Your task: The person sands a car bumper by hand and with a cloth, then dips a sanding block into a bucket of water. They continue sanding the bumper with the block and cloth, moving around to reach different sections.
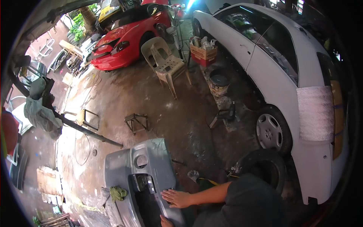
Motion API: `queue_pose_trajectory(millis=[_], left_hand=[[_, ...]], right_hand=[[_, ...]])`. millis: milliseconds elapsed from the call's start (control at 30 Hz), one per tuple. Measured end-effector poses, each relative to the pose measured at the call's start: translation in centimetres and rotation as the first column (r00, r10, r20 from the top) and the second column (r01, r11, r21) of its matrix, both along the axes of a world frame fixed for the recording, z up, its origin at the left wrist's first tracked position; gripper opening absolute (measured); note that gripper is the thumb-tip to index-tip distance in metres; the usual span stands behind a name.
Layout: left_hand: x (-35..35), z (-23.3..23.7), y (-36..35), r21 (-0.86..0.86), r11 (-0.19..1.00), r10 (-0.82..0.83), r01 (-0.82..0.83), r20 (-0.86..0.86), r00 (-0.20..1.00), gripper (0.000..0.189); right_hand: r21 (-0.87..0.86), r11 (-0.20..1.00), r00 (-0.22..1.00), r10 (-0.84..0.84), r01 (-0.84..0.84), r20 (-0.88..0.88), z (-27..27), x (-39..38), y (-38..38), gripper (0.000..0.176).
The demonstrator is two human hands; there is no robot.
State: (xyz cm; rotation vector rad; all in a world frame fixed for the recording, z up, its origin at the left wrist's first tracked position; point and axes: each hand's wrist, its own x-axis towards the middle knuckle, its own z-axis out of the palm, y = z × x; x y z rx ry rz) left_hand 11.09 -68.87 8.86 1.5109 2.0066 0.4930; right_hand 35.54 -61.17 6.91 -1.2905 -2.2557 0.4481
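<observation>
A grey car bumper stands in front of me at the bottom, with a round hole and a long dark opening in it. My right hand lies flat on its surface, right of the opening, fingers stretched out to the left. Lower down, cut off by the frame's edge, my left hand touches the bumper with its fingers extended beside the opening. No tool shows in either hand. A crumpled green cloth rests on the bumper's left part.
A white car fills the right side, a loose tyre near its wheel. Ahead are a small stool, a plastic chair, a bucket and a red car. A metal bar slants in from the left.
</observation>
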Motion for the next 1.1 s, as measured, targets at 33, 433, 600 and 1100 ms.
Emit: queue_pose_trajectory(millis=[33,433,600,1100], left_hand=[[0.5,0.1,-0.1,0.121,0.993,-0.010,0.012,-0.013,1.000,0.083],[0.4,1.8,0.3,-0.165,0.986,0.011,-0.035,-0.143,0.990,0.080],[-1.4,-1.3,0.0,-0.103,0.995,0.001,-0.007,-0.055,0.998,0.080],[0.4,1.7,0.7,-0.414,0.875,0.264,-0.252,-0.029,0.964,0.075]], right_hand=[[0.018,0.999,0.999,0.048,-0.048,-0.020,-1.2,0.9,0.9,0.079],[-0.099,0.984,0.988,-0.142,0.149,0.067,1.5,-0.5,1.1,0.078],[-0.100,0.995,1.000,-0.012,0.011,-0.009,-1.5,1.9,3.8,0.078],[-0.009,0.999,0.999,0.051,-0.051,0.012,-0.3,7.3,9.3,0.070]])
